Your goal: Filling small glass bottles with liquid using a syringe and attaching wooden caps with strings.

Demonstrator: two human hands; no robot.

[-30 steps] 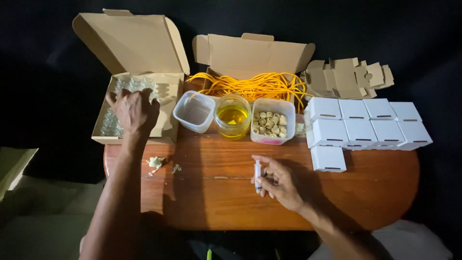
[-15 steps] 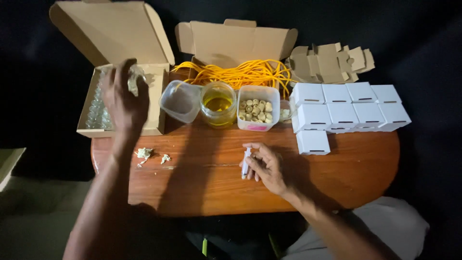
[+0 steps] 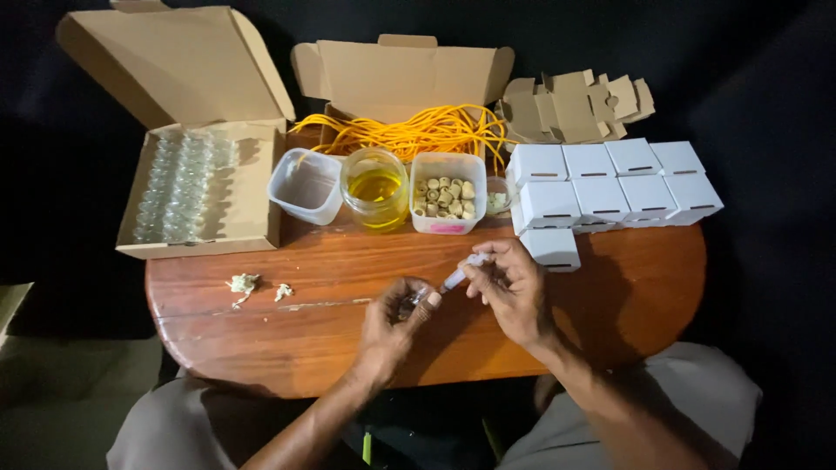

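Your left hand (image 3: 396, 318) pinches one small glass vial (image 3: 409, 305) over the middle of the wooden bench (image 3: 636, 287), and your right hand (image 3: 514, 292) grips one syringe (image 3: 460, 274), its tip slanting down to the vial's mouth, so the two hands nearly meet. Behind them stand three containers: an empty clear tub (image 3: 306, 184), a jar of yellow oil (image 3: 375, 187) and a tub of small corks (image 3: 447, 196). To the right, nine white boxes (image 3: 601, 196) sit in two rows of four, with one more in front (near your right hand). Two open cardboard boxes stand at the back: one with rows of vials (image 3: 178, 187), one with yellow cord (image 3: 418, 130).
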